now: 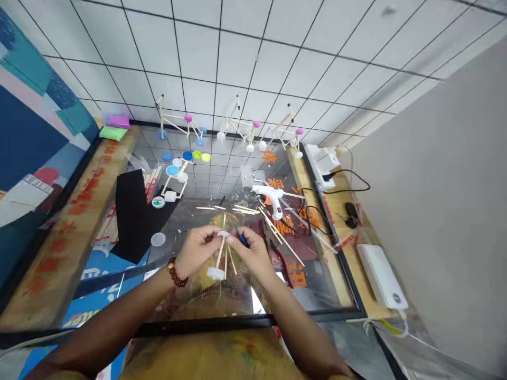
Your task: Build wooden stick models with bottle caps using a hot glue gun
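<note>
Above the glass tabletop, my left hand point(201, 249) pinches a small frame of thin wooden sticks point(226, 261) at its white round cap point(224, 234). My right hand point(253, 252) closes on the same cap from the other side. A slim blue-handled tool point(241, 238) is also held in the right hand; its kind is partly hidden. Another white cap point(215, 273) sits at the lower end of the sticks. Just beyond my hands lie several loose sticks point(245, 209).
A white glue gun point(271, 198) with a black cord lies right of centre. Three stick models point(182, 126) with coloured caps stand along the back. At left are loose caps point(172, 170), black card point(132, 216) and a stick-and-cap frame point(180, 182). A power strip point(319, 163) lies at right.
</note>
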`<state>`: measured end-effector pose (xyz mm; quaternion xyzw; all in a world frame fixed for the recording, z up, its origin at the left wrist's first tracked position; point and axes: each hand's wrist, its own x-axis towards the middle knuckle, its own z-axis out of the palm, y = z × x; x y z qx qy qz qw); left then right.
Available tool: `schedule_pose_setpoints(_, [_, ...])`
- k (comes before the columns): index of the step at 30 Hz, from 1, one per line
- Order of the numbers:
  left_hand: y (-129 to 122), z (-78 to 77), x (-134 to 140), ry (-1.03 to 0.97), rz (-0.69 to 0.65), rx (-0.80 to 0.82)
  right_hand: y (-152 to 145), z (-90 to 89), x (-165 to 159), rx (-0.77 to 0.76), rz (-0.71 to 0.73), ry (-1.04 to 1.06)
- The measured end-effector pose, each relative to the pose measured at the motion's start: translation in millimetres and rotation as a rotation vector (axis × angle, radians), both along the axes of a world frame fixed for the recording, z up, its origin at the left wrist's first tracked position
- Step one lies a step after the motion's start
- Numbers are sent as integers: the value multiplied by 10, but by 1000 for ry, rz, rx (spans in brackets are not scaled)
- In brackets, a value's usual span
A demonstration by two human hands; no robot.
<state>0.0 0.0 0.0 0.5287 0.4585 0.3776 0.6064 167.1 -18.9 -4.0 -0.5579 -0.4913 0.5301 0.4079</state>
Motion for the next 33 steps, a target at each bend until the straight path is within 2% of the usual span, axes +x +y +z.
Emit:
schedule_pose_setpoints(4, [-14, 6, -4, -7, -80, 155, 16, -57, 15, 15, -67, 92])
schedule_pose_setpoints(7, [0, 25, -26, 61, -160, 367, 13, -78, 18, 19, -105, 140])
schedule_pose_setpoints(10, [11, 8, -27, 103, -123, 454, 13, -97, 13, 11, -94, 156])
schedule_pose_setpoints(12, [5, -31, -9, 71, -67, 426, 22, -109, 17, -1, -129, 176])
schedule_pose_setpoints(17, [-18, -119, 48, -191, 1, 171, 53, -99, 84, -148, -181, 360])
schedule_pose_setpoints(21, [-16, -111, 52, -225, 86, 121, 33, -90, 129, -74, -106, 297])
schedule_pose_setpoints(24, [-15, -104, 49, -221, 94, 80, -8, -107, 125, -14, -41, 194])
schedule_pose_setpoints(29, [1, -127, 71, -251, 191, 49, -75, -81, 113, 122, 48, -165])
schedule_pose_setpoints(33, [23, -127, 90, -249, 241, 63, -102, -26, 101, 185, 132, -368])
